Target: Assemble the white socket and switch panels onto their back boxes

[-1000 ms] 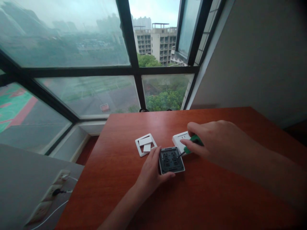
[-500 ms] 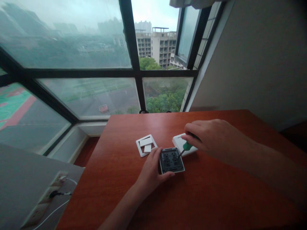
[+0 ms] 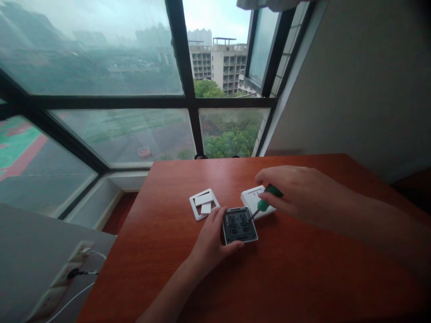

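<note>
My left hand [image 3: 215,233] grips the left side of a square wall switch [image 3: 239,229], its dark back facing up inside a white rim. In my right hand [image 3: 286,188] is a screwdriver [image 3: 263,205] with a green handle, held between thumb and fingers. The driver slants down to the left, and its tip meets the right part of the dark back. Behind the switch lies a white socket panel [image 3: 251,196], partly covered by my right hand and the screwdriver. To the left rests a white square frame [image 3: 194,208] with small white rectangular pieces [image 3: 204,199] on it.
All of this is on a reddish-brown wooden table [image 3: 161,251]. Large windows with dark frames [image 3: 117,102] stand beyond its far edge. At lower left, a wall socket strip [image 3: 60,282] holds plugged-in cables [image 3: 76,296]. A plain wall [image 3: 343,89] rises on the right.
My right fingers have loosened and shifted around the screwdriver handle, so more of the green shows. The switch and my left hand keep their places, apart from a slight shift of the view.
</note>
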Available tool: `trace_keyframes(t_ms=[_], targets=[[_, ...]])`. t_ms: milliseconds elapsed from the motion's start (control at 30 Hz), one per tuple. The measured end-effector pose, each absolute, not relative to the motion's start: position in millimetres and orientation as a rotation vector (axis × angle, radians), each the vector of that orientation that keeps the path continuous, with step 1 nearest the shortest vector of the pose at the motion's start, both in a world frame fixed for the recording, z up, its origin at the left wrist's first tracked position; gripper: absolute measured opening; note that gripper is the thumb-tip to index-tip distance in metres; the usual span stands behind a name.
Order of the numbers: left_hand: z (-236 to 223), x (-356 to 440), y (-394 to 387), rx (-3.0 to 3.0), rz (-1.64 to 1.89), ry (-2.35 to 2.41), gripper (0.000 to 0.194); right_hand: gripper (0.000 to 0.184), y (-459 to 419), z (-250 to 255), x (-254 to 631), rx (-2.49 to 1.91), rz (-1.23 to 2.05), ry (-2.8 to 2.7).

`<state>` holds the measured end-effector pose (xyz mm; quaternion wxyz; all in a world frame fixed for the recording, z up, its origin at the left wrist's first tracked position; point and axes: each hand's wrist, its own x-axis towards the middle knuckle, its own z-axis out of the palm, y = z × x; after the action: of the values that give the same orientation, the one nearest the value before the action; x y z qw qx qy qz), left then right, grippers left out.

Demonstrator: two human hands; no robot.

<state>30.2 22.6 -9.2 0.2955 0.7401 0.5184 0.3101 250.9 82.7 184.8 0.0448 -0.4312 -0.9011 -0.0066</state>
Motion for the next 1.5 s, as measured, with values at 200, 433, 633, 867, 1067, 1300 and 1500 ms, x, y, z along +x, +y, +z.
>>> trace_keyframes(t_ms=[200, 433, 633, 867, 1067, 1300, 1500], targets=[[-9.0, 30.6, 22.4, 1.981, 0.813, 1.401, 0.09, 0.046, 81.7, 183.3, 256.3, -1.184, 0.271, -2.754], [-8.3, 29.7, 22.1, 1.996, 0.832, 1.402, 0.09, 0.035, 80.8, 184.7, 247.1, -1.548, -0.228, -2.724], [-7.1, 30.1, 22.0, 1.998, 0.809, 1.403, 0.089, 0.029, 81.5, 182.5, 257.8, -1.085, 0.218, -2.729], [-5.0, 29.6, 22.6, 1.992, 0.799, 1.41, 0.088, 0.032, 83.6, 178.3, 252.9, -1.501, -0.183, -2.606], [-1.8, 30.1, 22.8, 1.988, 0.831, 1.4, 0.086, 0.034, 73.8, 185.3, 256.1, -1.145, 0.442, -2.636], [-1.4, 29.6, 22.7, 1.987, 0.812, 1.404, 0.086, 0.016, 79.6, 179.5, 249.0, -1.286, 0.347, -2.573], [-2.5, 29.2, 21.6, 1.987, 0.806, 1.405, 0.086, 0.032, 74.6, 181.7, 252.8, -1.14, 0.401, -2.575]])
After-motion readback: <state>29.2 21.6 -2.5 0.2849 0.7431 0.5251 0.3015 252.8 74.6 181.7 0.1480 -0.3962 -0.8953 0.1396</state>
